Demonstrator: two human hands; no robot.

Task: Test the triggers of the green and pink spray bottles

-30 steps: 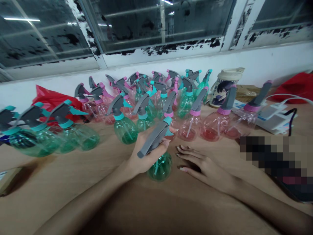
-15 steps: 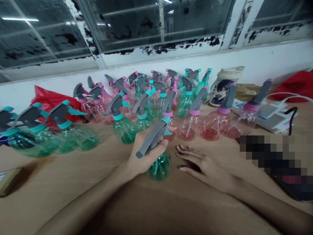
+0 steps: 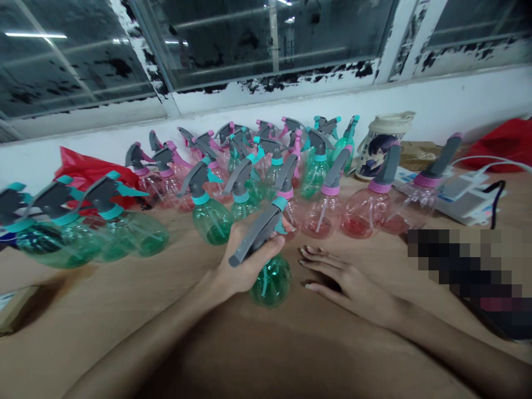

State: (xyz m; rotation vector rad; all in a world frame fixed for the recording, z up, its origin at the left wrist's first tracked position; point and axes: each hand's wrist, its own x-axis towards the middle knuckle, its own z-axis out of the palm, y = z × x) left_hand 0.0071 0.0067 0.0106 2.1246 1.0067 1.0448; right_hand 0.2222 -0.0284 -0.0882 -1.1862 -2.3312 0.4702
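The left hand [image 3: 249, 260] grips a green spray bottle [image 3: 272, 282] tightly around its grey trigger head, low over the worktop [image 3: 124, 299]; the open right hand [image 3: 343, 282] lies palm-down just beside it, near pink spray bottles [image 3: 326, 219].

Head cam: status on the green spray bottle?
Left hand grips green spray bottle; right hand flat on table beside it; pink spray bottle just behind.
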